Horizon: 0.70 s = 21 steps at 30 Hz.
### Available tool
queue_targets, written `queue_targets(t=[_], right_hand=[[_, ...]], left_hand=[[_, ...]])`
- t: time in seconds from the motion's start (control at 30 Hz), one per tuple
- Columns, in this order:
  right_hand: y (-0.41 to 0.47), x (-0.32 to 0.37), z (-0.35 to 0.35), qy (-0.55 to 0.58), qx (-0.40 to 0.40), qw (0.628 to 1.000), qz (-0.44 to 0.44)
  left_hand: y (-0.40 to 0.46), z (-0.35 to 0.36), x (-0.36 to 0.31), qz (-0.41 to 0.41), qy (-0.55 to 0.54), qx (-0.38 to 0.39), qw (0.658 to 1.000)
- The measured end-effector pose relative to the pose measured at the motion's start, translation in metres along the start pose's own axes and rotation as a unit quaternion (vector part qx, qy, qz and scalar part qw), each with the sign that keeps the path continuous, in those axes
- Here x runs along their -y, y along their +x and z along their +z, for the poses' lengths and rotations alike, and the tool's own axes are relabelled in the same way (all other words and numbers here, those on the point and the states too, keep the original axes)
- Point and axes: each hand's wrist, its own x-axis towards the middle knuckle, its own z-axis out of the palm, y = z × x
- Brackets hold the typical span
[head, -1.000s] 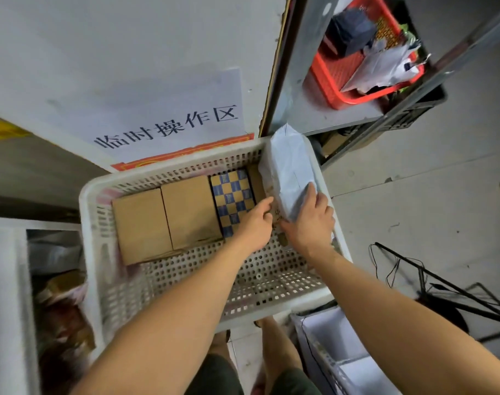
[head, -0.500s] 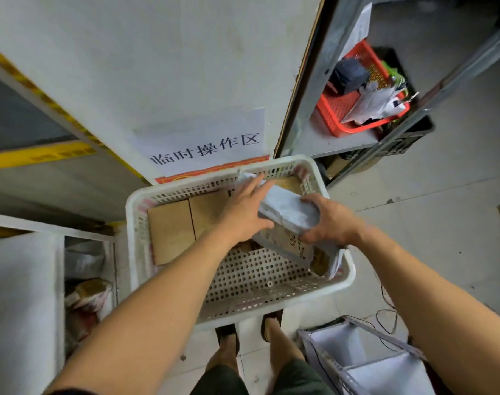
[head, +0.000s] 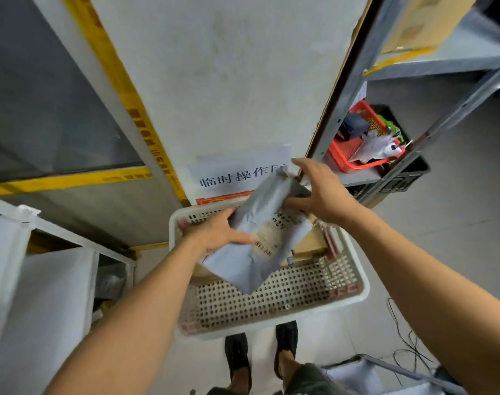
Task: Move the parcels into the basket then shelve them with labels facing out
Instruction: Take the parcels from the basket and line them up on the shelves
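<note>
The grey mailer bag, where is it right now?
In the head view the grey mailer bag sits centre frame, held above the white basket between the left hand and right hand, below the paper sign.

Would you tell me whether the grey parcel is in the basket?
Out: both hands hold the grey parcel above the basket.

Parcel storeroom: metal shelving, posted sign, perforated basket, concrete floor

2 bare forearms are seen, no sleeves worn, left hand and right hand ungloved. Dark slip-on shoes are worn (2 visible), dark green shorts glimpsed at the bottom edge.
</note>
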Motion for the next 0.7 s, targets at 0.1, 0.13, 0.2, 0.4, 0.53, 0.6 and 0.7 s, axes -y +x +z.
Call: queue_targets(t=[0.1,0.13,0.2,0.4,0.53,0.6,0.7], right_hand=[[-0.019,0.01,0.029,0.155,-0.096,0.978,0.097],[-0.026,0.014,0.04,0.201,-0.086,0.968,0.124],[-0.047,0.036,0.055,0.309,-0.008,0.936,0.167],[-0.062,0.074,0.085,0.465,0.202,0.851,0.138],[-0.053,0.096,0.079,0.493,0.23,0.834,0.093],[-0.047,0.103,0.077,0.515,0.261,0.813,0.066],[-0.043,0.121,0.076,0.541,0.297,0.786,0.028]], left_hand=[[-0.021,-0.002,0.034,-0.035,-0.203,-0.05,0.977],[-0.03,-0.001,0.041,-0.034,-0.254,-0.062,0.965],[-0.05,0.001,0.049,-0.027,-0.328,-0.086,0.94],[-0.101,0.001,0.055,0.008,-0.437,-0.105,0.893],[-0.127,-0.007,0.053,0.046,-0.457,-0.123,0.88],[-0.142,-0.007,0.049,0.055,-0.469,-0.142,0.87],[-0.168,-0.004,0.041,0.047,-0.498,-0.184,0.846]])
